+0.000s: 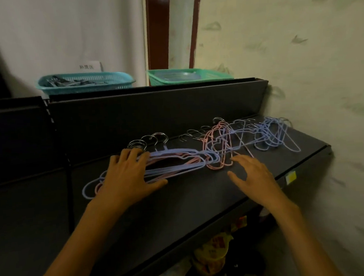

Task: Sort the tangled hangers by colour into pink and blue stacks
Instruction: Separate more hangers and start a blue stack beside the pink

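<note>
The left hand lies flat, fingers straight and spread, pressing down on a mixed bundle of pink and blue hangers at the left of the dark shelf; it is a released grip that pins rather than grasps. The right hand hovers open just beside the pink hangers in the middle tangle, fingers relaxed and extended, holding nothing; whether a fingertip touches the wire cannot be told. To do this step well, I would judge that the left hand should keep the bundle pinned so it does not slide while the right pinches one pink wire near its shoulder and draws it out slowly along the shelf, not upward, since the loops are threaded through blue ones and a quick pull could drag the whole knot. The metal hooks of the left bundle point to the back of the shelf and lie roughly together, so they make a fair place to align a stack. Farther right a cluster of blue hangers sits near the wall, mostly one colour already, and looks like the natural blue stack. The left bundle remains mixed, so the sorting seems early. Behind the shelf's back panel stand a blue basket and a green basket. A yellow label marks the shelf's front edge.
</note>
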`<state>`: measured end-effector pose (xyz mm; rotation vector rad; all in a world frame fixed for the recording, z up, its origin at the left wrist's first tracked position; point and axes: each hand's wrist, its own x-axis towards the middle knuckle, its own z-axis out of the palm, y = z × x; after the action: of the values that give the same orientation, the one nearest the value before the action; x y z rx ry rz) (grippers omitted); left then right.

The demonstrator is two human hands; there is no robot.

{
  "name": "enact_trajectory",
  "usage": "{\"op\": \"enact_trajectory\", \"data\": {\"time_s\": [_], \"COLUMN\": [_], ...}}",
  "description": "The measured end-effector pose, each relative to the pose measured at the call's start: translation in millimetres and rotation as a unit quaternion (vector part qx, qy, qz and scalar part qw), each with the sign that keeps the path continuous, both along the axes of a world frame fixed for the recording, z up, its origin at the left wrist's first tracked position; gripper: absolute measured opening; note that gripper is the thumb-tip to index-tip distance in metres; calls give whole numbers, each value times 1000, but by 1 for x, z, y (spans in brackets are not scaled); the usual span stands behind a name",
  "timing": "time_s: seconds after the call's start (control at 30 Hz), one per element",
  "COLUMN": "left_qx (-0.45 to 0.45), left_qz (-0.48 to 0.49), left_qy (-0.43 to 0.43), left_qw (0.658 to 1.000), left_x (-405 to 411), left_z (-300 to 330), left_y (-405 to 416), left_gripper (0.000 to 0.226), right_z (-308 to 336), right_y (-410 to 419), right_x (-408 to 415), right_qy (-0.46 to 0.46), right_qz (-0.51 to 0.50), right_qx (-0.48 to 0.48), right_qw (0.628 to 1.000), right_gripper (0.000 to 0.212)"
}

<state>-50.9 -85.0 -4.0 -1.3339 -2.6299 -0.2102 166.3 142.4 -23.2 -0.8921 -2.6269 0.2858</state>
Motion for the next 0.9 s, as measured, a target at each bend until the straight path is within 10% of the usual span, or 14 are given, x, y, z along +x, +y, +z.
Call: {"op": "enact_trajectory", "data": {"time_s": [0.9], "left_qx": [174], "left_qz": [221], "left_qy": [-81], "left_qw": [956], "left_x": [70], "left_z": [0], "left_y": [61], "left_gripper": [86], "right_z": [1], "right_y": [217], "right_x": [-55], "right_qy": [31], "right_qz": [218], "right_qx": [-34], "right_qw": [975], "right_gripper": [56]}}
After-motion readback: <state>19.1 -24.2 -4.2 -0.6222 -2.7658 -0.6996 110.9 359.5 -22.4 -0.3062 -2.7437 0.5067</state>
